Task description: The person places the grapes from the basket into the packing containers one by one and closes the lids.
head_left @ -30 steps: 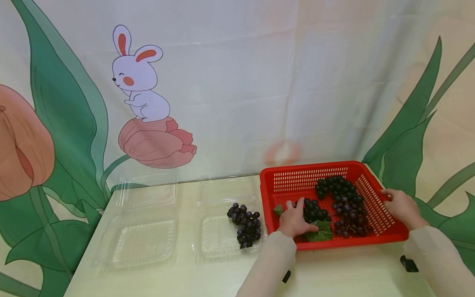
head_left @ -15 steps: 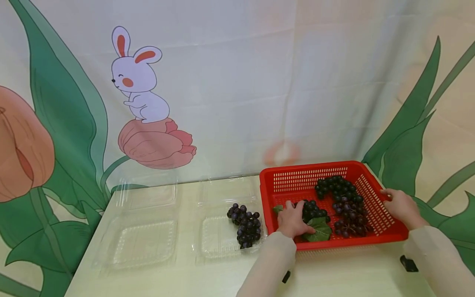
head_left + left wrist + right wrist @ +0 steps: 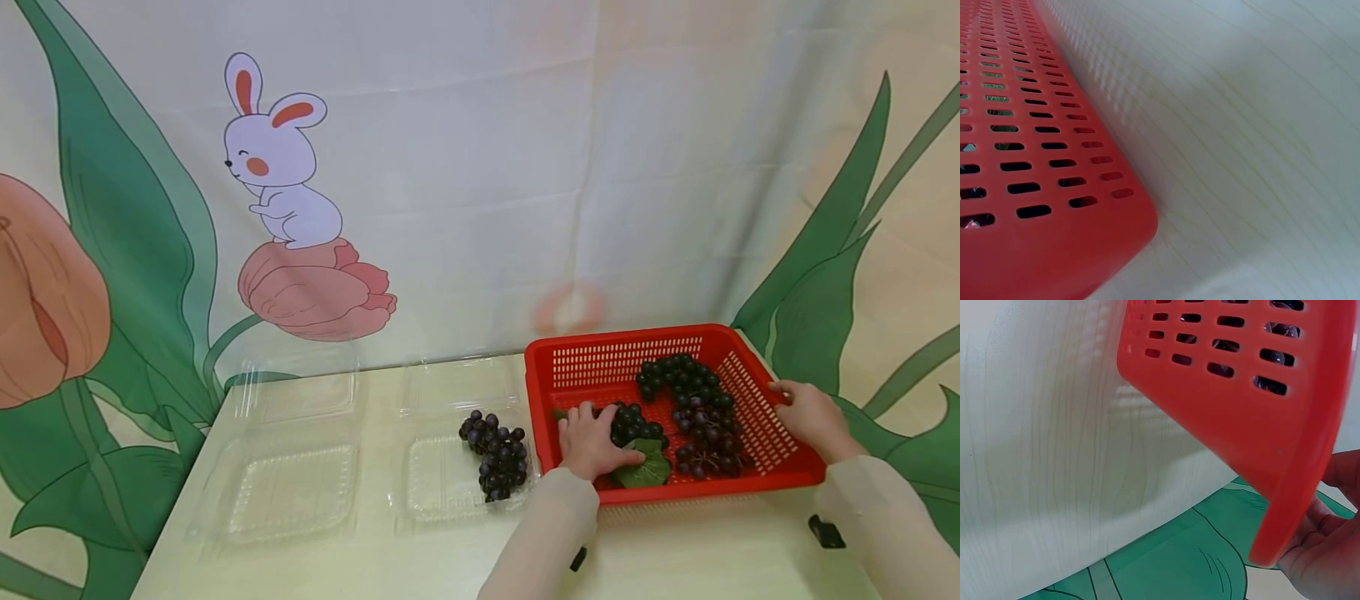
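Observation:
In the head view, a red plastic basket (image 3: 615, 338) holds several bunches of grapes. My left hand (image 3: 590, 440) reaches inside it and grips a dark green bunch of grapes (image 3: 633, 423) at its left end, the thumb on its green leaf (image 3: 645, 467). The fingertips are partly hidden among the berries. My right hand (image 3: 817, 422) holds the basket's right rim; the right wrist view shows its fingers (image 3: 1332, 540) behind the rim. At the back of the basket lies another dark green bunch (image 3: 681, 377), with a purple bunch (image 3: 708, 437) in front of it.
Left of the basket, an open clear plastic box (image 3: 431, 479) has a purple bunch of grapes (image 3: 498, 457) at its right side. A second open clear box (image 3: 292, 487) stands farther left on the pale wooden table (image 3: 375, 558). A printed curtain (image 3: 465, 183) hangs behind.
The leaf under my left thumb has shifted slightly left, and the left fingers have drawn closer together over the bunch. My right hand and the basket have stayed put.

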{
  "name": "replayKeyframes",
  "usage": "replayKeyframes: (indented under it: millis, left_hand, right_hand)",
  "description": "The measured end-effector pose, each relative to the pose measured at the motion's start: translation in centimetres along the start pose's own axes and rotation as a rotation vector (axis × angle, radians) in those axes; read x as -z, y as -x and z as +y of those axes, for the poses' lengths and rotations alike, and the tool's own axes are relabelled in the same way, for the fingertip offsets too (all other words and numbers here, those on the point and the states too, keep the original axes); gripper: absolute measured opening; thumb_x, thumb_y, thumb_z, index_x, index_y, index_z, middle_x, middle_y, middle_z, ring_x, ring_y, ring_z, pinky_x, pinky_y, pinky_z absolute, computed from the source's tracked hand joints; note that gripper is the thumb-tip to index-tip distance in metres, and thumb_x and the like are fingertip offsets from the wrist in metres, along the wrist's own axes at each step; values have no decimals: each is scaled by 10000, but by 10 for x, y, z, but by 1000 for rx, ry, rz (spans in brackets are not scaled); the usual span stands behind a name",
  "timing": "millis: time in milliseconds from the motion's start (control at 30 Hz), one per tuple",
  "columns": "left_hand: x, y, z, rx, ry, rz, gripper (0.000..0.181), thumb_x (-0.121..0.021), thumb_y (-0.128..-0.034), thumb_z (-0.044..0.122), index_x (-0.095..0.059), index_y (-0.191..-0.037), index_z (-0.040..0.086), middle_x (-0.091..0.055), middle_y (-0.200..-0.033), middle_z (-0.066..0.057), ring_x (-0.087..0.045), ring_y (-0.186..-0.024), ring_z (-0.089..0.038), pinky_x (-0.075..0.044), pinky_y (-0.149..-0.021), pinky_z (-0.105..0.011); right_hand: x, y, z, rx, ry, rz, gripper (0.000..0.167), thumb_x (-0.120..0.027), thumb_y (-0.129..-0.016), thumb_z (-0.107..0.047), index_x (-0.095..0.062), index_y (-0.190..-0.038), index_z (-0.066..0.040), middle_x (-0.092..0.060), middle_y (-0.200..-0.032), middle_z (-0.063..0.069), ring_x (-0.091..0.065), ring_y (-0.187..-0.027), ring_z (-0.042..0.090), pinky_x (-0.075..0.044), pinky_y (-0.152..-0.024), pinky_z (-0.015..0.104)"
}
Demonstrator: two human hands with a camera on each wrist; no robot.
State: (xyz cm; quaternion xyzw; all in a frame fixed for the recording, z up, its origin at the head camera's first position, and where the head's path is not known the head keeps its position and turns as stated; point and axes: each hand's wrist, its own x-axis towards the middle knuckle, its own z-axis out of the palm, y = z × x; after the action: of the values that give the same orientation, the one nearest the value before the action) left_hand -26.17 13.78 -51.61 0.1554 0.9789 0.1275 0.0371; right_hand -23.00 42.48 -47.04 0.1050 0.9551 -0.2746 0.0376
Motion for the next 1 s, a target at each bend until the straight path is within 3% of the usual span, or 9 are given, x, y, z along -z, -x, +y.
replayKeyframes:
  millis: [167, 367, 533, 667, 1000]
  left_hand:
    - [1, -1, -1, -41, 54, 38, 771, -598, -643, 667, -376, -1311, 353, -248, -1431, 19, -247, -1279, -198, -219, -1030, -426]
    - [4, 1, -1, -64, 144, -6, 839, -643, -643, 613, -293, -1360, 356, -101, -1493, -10, -72, -1368, -273, -107, -1056, -536]
    - [5, 3, -1, -77, 247, -112, 920, -683, -641, 560, -209, -1396, 333, -105, -1494, -15, -193, -1345, -255, -179, -1043, -520]
    - [4, 3, -1, -48, 316, -159, 958, -696, -640, 542, -172, -1408, 312, -112, -1491, -27, -256, -1318, -265, -224, -1032, -505]
    - [0, 0, -3, -6, 235, -156, 990, -679, -615, 594, -174, -1407, 280, -342, -1372, -53, -375, -1214, -242, -347, -967, -404]
  right_hand:
    - [1, 0, 0, -7, 0, -9, 429, -399, -837, -34, -381, -1238, 118, -440, -1057, 336, -448, -630, 216, -327, -465, 278]
    - [1, -1, 1, -14, -4, -14, 426, -410, -843, -36, -377, -1239, 118, -436, -1064, 342, -453, -677, 250, -337, -476, 279]
    - [1, -2, 1, -22, -7, -23, 428, -411, -846, -37, -373, -1245, 115, -436, -1065, 339, -457, -682, 249, -342, -477, 279]
    - [1, -2, 0, -20, -8, -26, 427, -405, -851, -40, -369, -1248, 114, -436, -1062, 335, -459, -655, 231, -341, -471, 280]
    - [1, 0, 0, -28, -6, -29, 426, -421, -851, -37, -369, -1246, 114, -409, -1117, 364, -453, -714, 275, -343, -483, 277]
